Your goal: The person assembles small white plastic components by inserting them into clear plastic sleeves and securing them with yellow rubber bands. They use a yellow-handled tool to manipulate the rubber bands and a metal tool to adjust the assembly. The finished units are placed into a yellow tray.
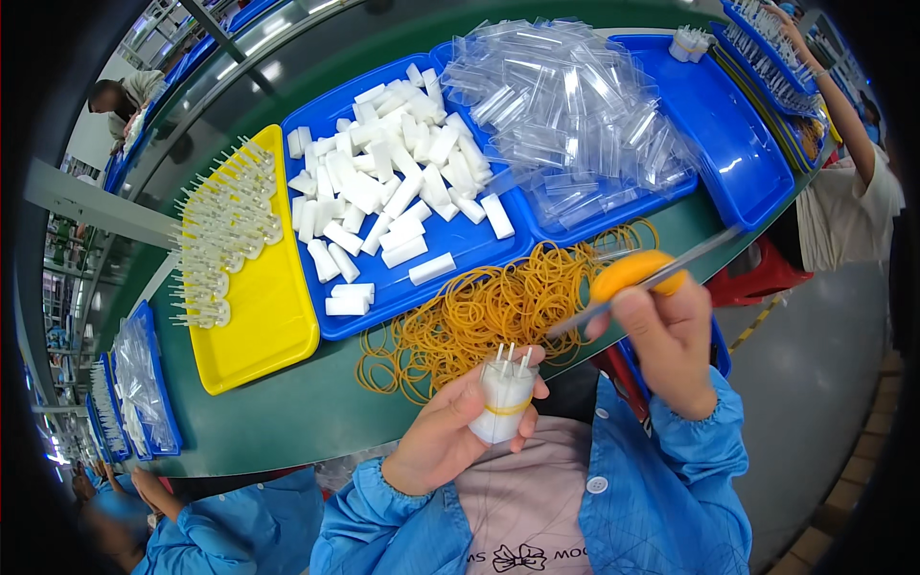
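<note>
My left hand (448, 431) is closed around a bundle of white round plastic parts (504, 395) with several metal pins pointing up. A yellow rubber band circles the bundle. To the right and a little higher, my right hand (663, 340) grips a tool with a rounded orange part (637, 274) and a long thin metal part, smeared by motion; its exact kind cannot be made out. The tool's lower-left end points toward the bundle, over a heap of loose orange-yellow rubber bands (498, 311) on the green table (278, 422).
Behind the bands, a blue tray (359, 321) holds white foam blocks (383, 172); another bears clear plastic sleeves (565, 105). A yellow tray (254, 359) at left carries white pinned parts (225, 230). At right, a blue tray (743, 163) has a small white bundle (690, 43). Co-workers sit nearby.
</note>
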The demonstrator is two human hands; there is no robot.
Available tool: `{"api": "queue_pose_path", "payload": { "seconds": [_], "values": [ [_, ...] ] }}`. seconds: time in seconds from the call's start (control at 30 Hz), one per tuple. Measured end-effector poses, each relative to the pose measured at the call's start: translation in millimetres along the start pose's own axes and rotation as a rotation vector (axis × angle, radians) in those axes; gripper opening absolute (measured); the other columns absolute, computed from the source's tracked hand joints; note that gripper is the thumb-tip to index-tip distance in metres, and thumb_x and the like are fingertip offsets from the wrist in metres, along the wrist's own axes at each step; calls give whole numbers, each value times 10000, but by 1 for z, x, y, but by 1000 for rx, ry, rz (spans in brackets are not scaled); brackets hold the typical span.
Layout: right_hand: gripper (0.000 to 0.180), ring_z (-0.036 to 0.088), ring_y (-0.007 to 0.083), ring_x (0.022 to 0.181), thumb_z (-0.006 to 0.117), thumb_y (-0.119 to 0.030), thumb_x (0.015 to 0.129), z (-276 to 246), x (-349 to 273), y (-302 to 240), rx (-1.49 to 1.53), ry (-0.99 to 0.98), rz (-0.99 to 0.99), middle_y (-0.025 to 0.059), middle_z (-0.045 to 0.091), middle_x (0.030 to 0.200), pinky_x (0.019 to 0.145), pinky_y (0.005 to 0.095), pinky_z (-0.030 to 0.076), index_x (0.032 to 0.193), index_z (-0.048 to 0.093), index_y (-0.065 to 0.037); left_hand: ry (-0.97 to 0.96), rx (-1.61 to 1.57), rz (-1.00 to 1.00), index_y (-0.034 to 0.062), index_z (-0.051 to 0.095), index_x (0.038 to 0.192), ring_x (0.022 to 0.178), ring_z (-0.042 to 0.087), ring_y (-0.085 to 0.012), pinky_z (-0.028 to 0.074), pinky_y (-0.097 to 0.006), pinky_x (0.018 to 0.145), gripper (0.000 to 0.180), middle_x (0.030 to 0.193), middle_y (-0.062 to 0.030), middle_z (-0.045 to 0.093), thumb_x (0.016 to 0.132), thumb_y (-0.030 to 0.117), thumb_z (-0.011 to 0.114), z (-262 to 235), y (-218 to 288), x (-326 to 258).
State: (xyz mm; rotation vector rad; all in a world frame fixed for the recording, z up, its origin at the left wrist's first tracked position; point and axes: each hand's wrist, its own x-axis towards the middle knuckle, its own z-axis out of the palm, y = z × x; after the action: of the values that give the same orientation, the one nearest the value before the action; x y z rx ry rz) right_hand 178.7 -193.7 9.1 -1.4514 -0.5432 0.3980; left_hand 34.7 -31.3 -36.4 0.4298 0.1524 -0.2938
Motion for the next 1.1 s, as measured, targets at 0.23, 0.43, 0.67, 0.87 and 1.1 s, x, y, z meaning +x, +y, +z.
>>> {"api": "queue_pose_path", "payload": {
  "seconds": [0.23, 0.43, 0.67, 0.87, 1.1],
  "values": [
    [105, 557, 254, 710, 606, -35, 816, -90, 25, 22, -1187, 327, -391, 113, 548, 850, 623, 314, 434, 894, 613, 35, 59, -38, 33, 24, 252, 1393, 988, 534, -222, 477, -331, 793, 619, 1263, -148, 448, 925, 354, 486, 5, 12, 4],
    [200, 570, 258, 744, 608, -31, 796, -135, 26, 61, -1368, 374, -280, 106, 547, 928, 666, 330, 454, 992, 605, 10, -17, -226, 63, 22, 263, 1386, 1060, 519, -243, 461, -355, 865, 552, 1312, -173, 423, 966, 364, 373, 8, 12, 6],
    [420, 555, 209, 876, 684, -100, 711, -51, 2, 12, -660, 103, -276, 101, 573, 993, 805, 305, 436, 1110, 585, -11, 95, -79, 48, 16, 267, 1375, 1116, 515, -255, 429, -405, 963, 532, 1314, -158, 427, 960, 308, 427, 11, 9, 10],
    [807, 422, 353, 1158, 810, -361, 571, 14, -6, -18, -725, -384, -355, 143, 444, 1199, 993, 486, 307, 1234, 500, -22, 113, -44, 40, 24, 253, 1378, 1142, 506, -246, 424, -424, 978, 539, 1272, -132, 450, 946, 252, 480, 21, 5, 11],
    [677, 473, 324, 1105, 795, -317, 583, 16, -2, -2, -723, -375, -414, 103, 489, 1098, 982, 528, 310, 1165, 562, -64, 84, -27, 30, 29, 252, 1381, 1150, 505, -233, 432, -372, 956, 563, 1248, -124, 475, 940, 286, 491, 19, 3, 12]
  ]
}}
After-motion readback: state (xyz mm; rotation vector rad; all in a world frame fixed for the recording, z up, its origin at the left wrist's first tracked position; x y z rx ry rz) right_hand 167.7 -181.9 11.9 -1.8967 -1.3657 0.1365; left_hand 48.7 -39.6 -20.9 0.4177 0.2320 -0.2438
